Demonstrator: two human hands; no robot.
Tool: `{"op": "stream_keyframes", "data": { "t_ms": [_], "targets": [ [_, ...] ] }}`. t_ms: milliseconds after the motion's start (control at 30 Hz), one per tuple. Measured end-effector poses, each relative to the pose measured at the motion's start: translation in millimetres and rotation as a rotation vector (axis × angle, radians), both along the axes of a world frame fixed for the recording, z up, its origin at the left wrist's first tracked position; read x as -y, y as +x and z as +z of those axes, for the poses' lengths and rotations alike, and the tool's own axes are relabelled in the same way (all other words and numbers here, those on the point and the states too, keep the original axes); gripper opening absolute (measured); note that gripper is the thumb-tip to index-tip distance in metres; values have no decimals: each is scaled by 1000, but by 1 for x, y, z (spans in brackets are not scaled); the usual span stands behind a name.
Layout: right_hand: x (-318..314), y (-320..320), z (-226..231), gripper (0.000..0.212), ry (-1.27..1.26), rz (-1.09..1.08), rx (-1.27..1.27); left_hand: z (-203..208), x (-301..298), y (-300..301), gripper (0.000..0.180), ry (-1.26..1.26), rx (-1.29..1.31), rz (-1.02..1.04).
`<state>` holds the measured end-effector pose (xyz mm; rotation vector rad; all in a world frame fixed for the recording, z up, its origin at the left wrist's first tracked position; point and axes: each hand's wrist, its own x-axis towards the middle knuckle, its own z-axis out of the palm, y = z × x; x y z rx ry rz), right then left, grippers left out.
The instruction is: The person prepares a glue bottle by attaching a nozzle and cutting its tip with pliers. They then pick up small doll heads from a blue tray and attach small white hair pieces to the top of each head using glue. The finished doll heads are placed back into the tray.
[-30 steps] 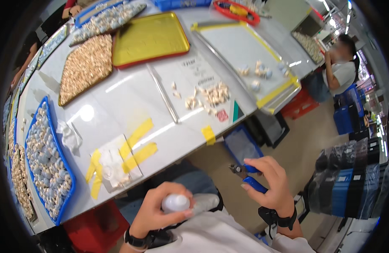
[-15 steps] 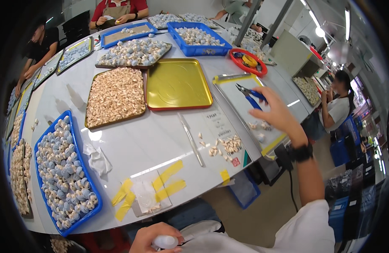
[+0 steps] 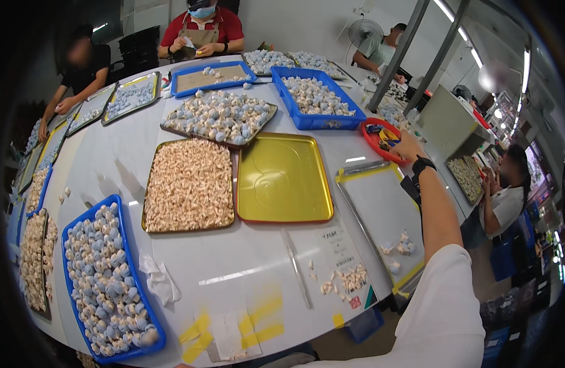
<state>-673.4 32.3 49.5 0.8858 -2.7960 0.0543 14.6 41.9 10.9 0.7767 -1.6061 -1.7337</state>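
My right hand (image 3: 409,147) reaches into the red round basket (image 3: 371,142) at the far right of the table. Its fingers are partly hidden among yellow, blue and dark tools (image 3: 388,137), so I cannot tell what they hold. Below my right forearm lies a flat grey tray (image 3: 371,208) edged with yellow tape. Several small cream-and-blue pieces (image 3: 406,245) rest on that tray. My left hand is out of view.
A shallow gold tray (image 3: 285,178) sits beside a tray heaped with small cream pieces (image 3: 187,184). Blue bins (image 3: 126,264) (image 3: 322,122) hold cream-and-blue pieces. A clear stick (image 3: 298,270), loose pieces (image 3: 344,281) and crumpled tissue (image 3: 160,281) lie nearer. Other people (image 3: 204,34) sit around the table.
My right hand has moved away from over the grey tray, where it held blue-handled cutting pliers, to the red basket. My left hand, with a white bottle, has left the view. The view has tilted up.
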Motion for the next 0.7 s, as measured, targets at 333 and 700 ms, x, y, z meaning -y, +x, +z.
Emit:
{"op": "stream_keyframes", "data": {
  "t_ms": [333, 700],
  "targets": [
    [10, -26, -30, 65, -57, 71, -37, 9, 1, -8, 31, 156, 52, 89],
    [-71, 228, 67, 29, -268, 773, 445, 14, -7, -28, 45, 193, -198, -62]
  ]
}}
